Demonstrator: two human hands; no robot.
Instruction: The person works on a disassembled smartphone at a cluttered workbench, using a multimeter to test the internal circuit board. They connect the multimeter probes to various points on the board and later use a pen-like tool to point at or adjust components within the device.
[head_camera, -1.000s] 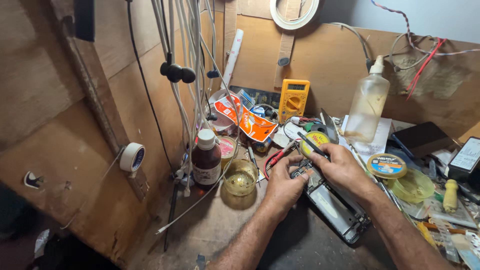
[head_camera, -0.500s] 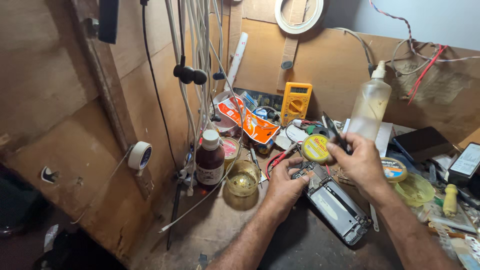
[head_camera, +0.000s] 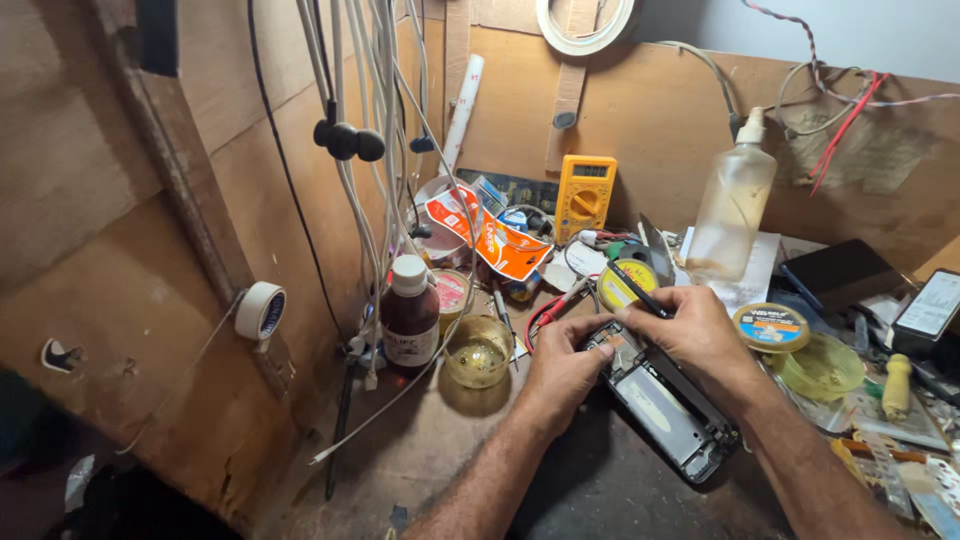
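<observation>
A head-mounted view looked down on a cluttered wooden workbench (head_camera: 400, 470) where 2 bare hands worked on an opened phone (head_camera: 665, 405), a dark slab lying diagonally at the centre-right of the bench with its insides showing. The left hand (head_camera: 560, 370) rested at the phone's upper end, fingers curled and pressed against that end, steadying it. The right hand (head_camera: 695, 335) lay over the phone's upper half, its fingers pinched around a thin dark tool (head_camera: 640, 290) whose free end pointed up and to the left; whether the tool's tip touched the phone could not be told. Just left of the hands stood a small glass cup (head_camera: 479, 351) with yellowish liquid, and beside it a brown bottle with a white cap (head_camera: 410, 315). Behind the hands lay a round yellow tin (head_camera: 622, 284), a yellow multimeter (head_camera: 585, 197) leaning on the back wall, and a crumpled orange wrapper (head_camera: 497, 240). A cloudy plastic pump bottle (head_camera: 732, 208) stood to the right, with a round tin with a blue and orange lid (head_camera: 771, 327) nearby. White cables (head_camera: 365, 150) hung down the left wall, near a roll of tape (head_camera: 261, 310).
</observation>
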